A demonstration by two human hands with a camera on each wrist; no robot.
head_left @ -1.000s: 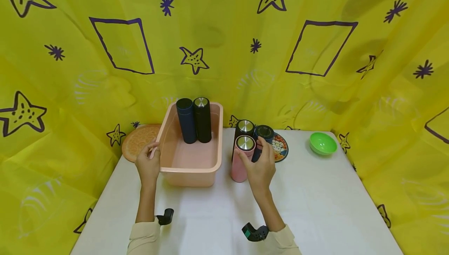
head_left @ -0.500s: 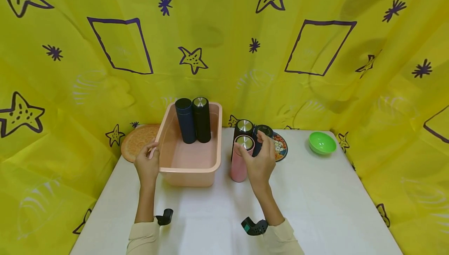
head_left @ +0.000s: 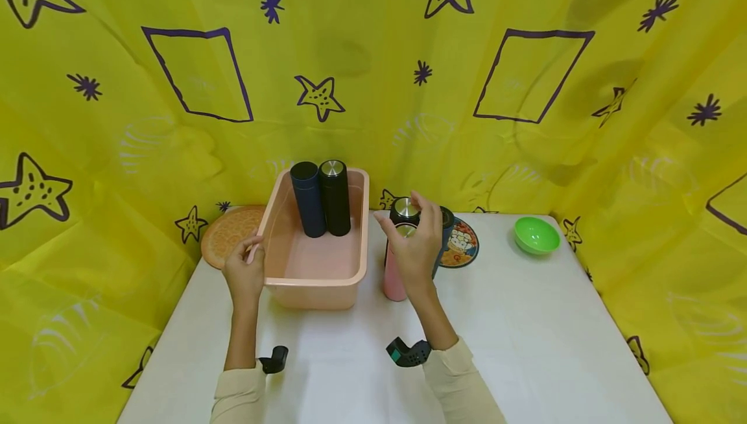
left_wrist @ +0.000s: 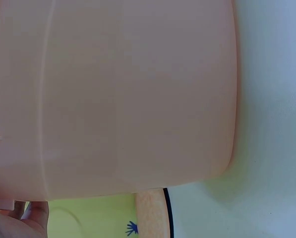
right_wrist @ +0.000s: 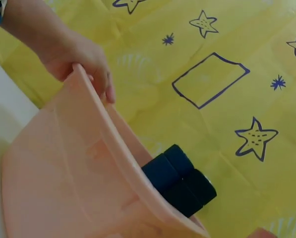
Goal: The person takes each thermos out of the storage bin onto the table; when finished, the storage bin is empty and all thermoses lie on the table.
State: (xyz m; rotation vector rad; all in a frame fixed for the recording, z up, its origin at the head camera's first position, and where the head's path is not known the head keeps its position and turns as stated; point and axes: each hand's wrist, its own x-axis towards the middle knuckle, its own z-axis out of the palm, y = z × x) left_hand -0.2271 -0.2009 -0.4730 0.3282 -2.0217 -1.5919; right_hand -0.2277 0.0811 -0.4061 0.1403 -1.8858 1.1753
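Observation:
My left hand (head_left: 244, 275) grips the left rim of a peach plastic tub (head_left: 315, 283); its fingers also show at the rim in the right wrist view. Inside the tub stand a navy flask (head_left: 308, 203) and a black flask (head_left: 335, 203) with a silver-topped lid. To the tub's right are a pink flask (head_left: 393, 281), a black flask (head_left: 403, 207) behind it and a dark blue flask (head_left: 447, 226). My right hand (head_left: 417, 249) is over this group, thumb and fingers spread apart around the black flask's lid in the head view, hiding much of the pink and dark blue flasks.
A round orange mat (head_left: 230, 239) lies partly behind the tub's left side. Another round mat with a colourful picture (head_left: 461, 246) is behind the dark blue flask. A green bowl (head_left: 537, 236) sits at the back right of the white table (head_left: 525, 333). Yellow patterned sheeting surrounds the table.
My right hand has come off the pink flask's top and shifted left and farther back, over the black flask behind. The left hand keeps its grip on the tub's rim.

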